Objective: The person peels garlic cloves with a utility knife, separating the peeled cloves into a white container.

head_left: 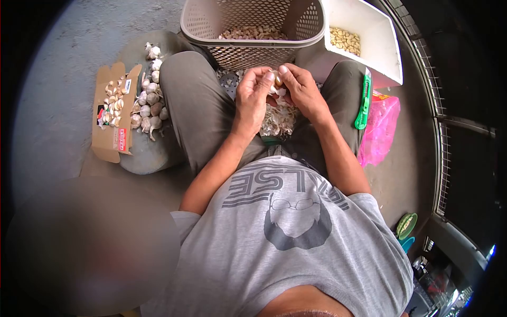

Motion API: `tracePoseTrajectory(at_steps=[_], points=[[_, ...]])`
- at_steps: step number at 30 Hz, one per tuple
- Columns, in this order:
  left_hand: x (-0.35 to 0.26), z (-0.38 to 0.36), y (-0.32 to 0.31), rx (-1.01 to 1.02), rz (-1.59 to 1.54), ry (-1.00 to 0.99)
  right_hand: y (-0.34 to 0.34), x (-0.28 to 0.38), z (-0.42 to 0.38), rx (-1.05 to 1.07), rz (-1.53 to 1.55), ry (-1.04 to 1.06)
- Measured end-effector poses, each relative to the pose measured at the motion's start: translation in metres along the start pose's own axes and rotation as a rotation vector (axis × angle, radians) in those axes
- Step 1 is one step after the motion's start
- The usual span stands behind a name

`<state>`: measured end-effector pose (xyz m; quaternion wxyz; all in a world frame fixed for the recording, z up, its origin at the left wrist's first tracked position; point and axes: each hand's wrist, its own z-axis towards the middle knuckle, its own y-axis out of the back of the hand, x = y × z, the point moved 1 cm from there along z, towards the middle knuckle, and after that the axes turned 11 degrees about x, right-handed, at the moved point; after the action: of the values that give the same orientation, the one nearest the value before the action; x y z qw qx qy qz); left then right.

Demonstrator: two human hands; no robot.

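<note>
My left hand (253, 95) and my right hand (303, 92) meet between my knees, fingers closed in a pinch on a garlic clove (278, 81). The clove is yellowish-brown, with white papery skin around it. Both thumbs press close to it from either side, and the fingertips underneath are partly hidden. Below my hands, between my thighs, lies a heap of garlic skins (277, 120). A green utility knife (363, 103) rests on my right knee.
Ahead stands a plastic basket (253, 44) with cloves inside. Right of it is a white foam box (376, 58) holding peeled garlic (345, 41). At left, garlic bulbs (153, 98) lie beside a cardboard piece (105, 143) bearing cloves. A pink bag (379, 129) lies right of my knee.
</note>
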<state>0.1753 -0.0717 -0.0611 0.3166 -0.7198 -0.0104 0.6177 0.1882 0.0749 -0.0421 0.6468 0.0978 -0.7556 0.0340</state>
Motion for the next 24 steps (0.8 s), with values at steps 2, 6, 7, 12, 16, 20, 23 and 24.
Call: tracePoseTrajectory(at_steps=[2,6,7,12,16,20,23,24], points=[[0.001,-0.004,0.005,0.003,0.072,-0.012,0.0,-0.003,-0.001,0.017,0.006,0.01],[-0.004,-0.006,0.005,-0.013,0.184,-0.039,0.0,-0.001,-0.007,0.102,0.109,-0.036],[-0.007,-0.006,0.005,-0.011,0.219,-0.048,0.001,0.0,-0.006,0.118,0.124,-0.024],[-0.001,-0.008,0.01,-0.016,0.122,0.006,0.008,0.001,-0.006,0.053,0.437,-0.031],[-0.004,-0.009,0.007,0.019,0.198,0.069,0.004,-0.01,-0.001,-0.002,0.428,0.136],[-0.013,-0.013,0.0,0.011,0.31,0.142,0.008,-0.022,0.002,0.046,0.383,0.138],[-0.012,-0.012,-0.007,-0.022,0.364,-0.088,0.01,-0.019,-0.001,0.093,0.378,0.105],[-0.012,-0.012,-0.006,-0.008,0.42,-0.08,0.009,-0.016,-0.002,0.108,0.386,0.097]])
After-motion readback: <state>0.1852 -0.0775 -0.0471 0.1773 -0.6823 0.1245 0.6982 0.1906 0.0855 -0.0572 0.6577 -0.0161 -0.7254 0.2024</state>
